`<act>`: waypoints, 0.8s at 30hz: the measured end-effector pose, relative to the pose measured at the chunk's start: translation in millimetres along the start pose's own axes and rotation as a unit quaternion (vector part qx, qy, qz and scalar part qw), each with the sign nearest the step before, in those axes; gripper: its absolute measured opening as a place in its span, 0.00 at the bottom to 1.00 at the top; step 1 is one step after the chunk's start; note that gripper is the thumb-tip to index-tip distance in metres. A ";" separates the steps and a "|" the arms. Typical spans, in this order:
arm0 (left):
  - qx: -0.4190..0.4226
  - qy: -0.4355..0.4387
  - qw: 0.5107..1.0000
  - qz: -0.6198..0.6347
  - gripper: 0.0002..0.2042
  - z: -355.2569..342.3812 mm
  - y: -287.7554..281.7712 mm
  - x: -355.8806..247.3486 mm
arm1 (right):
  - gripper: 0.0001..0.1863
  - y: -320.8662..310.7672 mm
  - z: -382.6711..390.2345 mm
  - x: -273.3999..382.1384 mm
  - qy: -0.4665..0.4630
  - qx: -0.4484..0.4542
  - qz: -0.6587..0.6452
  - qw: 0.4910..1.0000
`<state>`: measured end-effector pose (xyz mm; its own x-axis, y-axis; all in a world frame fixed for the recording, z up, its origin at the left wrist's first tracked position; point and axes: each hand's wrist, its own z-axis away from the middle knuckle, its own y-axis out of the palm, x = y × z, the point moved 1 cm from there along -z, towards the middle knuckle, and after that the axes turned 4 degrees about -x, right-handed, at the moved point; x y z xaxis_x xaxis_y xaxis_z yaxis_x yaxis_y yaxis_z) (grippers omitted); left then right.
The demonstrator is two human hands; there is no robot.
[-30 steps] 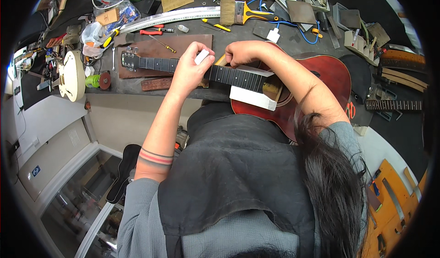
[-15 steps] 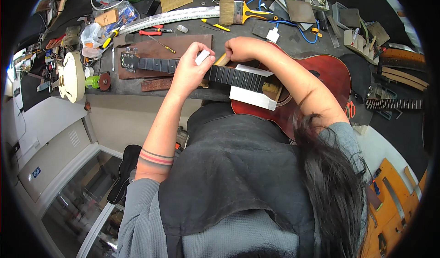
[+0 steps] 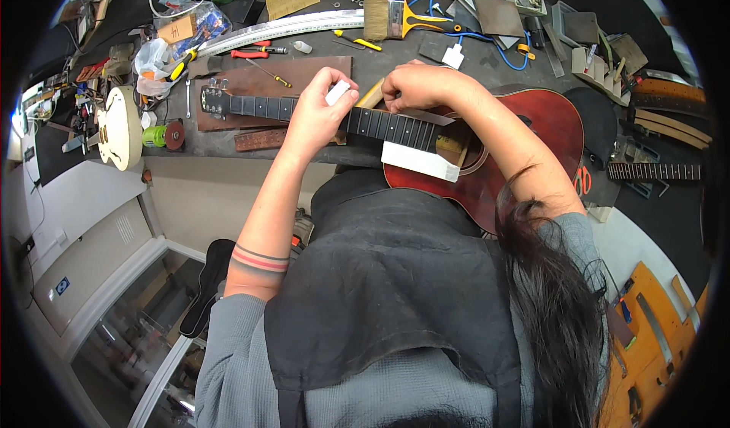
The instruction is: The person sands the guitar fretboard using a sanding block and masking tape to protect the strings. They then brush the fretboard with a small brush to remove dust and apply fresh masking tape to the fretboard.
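A dark red acoustic guitar (image 3: pixel 544 124) lies across the bench, its neck pointing left and its fretboard (image 3: pixel 399 130) without strings in view. White tape-like strips (image 3: pixel 420 161) flank the body end of the fretboard; my right forearm partly covers the far one. My left hand (image 3: pixel 321 112) is over the neck, closed around a small white block-like piece (image 3: pixel 337 93). At the fretboard's far edge is my right hand (image 3: pixel 414 88), its fingers curled down by the far strip's end. What those fingertips hold, if anything, is hidden. A yellowish wooden piece (image 3: pixel 372 93) lies between the hands.
A wide paintbrush (image 3: pixel 391 21), a long ruler (image 3: pixel 296 25), red-handled pliers (image 3: pixel 251 53) and a screwdriver (image 3: pixel 272 75) lie beyond the neck. A cream guitar-shaped body (image 3: pixel 119 129) and a green grinder (image 3: pixel 163 135) are at the left. A loose fretted neck (image 3: pixel 654 171) lies right.
My right hand has shifted slightly right and nearer to me, its fingers now curled down at the fretboard's far edge. My left hand stays nearly in place with the white piece.
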<state>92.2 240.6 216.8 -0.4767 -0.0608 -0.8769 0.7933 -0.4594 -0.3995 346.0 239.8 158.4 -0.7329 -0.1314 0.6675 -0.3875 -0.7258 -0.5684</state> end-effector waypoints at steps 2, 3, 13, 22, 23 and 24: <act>0.000 -0.004 1.000 -0.003 0.09 0.3 0.0 0.1 | 0.08 -3.7 -1.3 2.8 0.028 0.018 -0.038 0.999; 0.000 -0.007 1.000 -0.004 0.09 0.4 0.1 0.3 | 0.09 -7.0 -0.9 5.4 0.036 0.025 -0.048 0.998; 0.021 -0.008 0.999 0.040 0.09 0.3 -0.9 5.3 | 0.08 8.8 33.6 -6.1 -0.042 -0.268 0.015 0.962; 0.139 0.046 0.989 -0.023 0.16 0.5 13.8 -41.5 | 0.32 18.0 59.9 33.7 0.048 -0.229 -0.384 0.893; 0.139 0.082 0.986 -0.048 0.17 -0.1 16.6 -47.8 | 0.31 9.5 65.3 42.7 0.085 -0.216 -0.396 0.888; 0.139 0.118 0.981 -0.073 0.19 -0.5 19.0 -54.3 | 0.26 6.9 70.2 45.9 0.092 -0.223 -0.420 0.875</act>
<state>133.3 235.7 256.6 -0.4506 0.2154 -0.8663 0.5741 -0.6732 -0.4660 348.9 181.4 218.9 -0.1461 0.4623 0.8746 -0.9823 -0.1728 -0.0728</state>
